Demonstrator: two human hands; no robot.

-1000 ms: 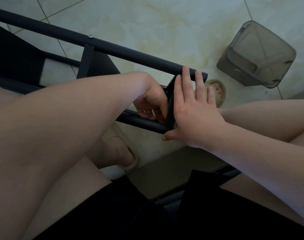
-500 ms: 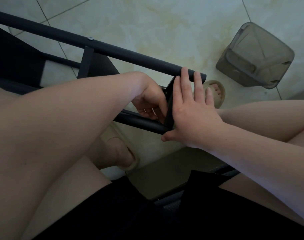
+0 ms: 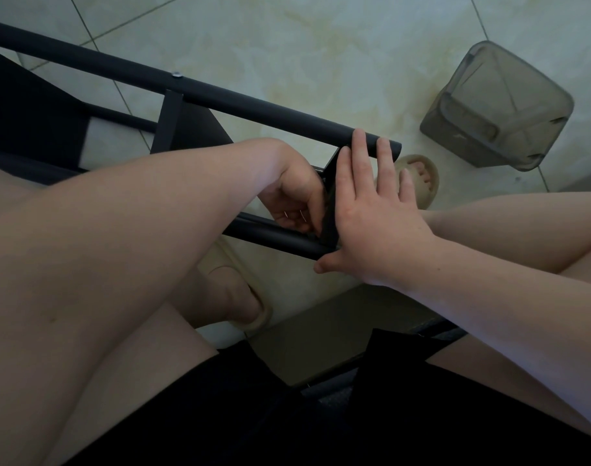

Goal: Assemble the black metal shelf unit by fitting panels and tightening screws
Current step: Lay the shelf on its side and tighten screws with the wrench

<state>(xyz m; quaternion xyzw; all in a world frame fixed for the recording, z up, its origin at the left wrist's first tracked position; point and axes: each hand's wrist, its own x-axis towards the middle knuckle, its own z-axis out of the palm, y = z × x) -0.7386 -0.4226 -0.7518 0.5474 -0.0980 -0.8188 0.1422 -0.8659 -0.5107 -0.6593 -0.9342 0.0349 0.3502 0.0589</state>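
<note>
Pale tiled floor (image 3: 287, 62), with the black shelf frame (image 3: 253, 105) lying on its side across it and both hands at its near end.
Nothing has moved to speak of over the last second: both hands are where they were, so this looks like one fastening step still in progress, not a new one. A grey plastic bin (image 3: 496, 105) lies tipped over to the right, well clear of the work. The frame's end panel (image 3: 329, 210) spans the upper and lower tubes. The right hand (image 3: 375, 216) presses flat on the panel's outer face, its straight fingers (image 3: 359, 153) reaching over the upper tube. The left hand (image 3: 297, 196) is tucked against the panel's inner face at the lower tube with curled fingers (image 3: 301, 223); whether they pinch a screw or tool is hidden. One fitted screw (image 3: 176, 74) shows further along the upper tube.
</note>
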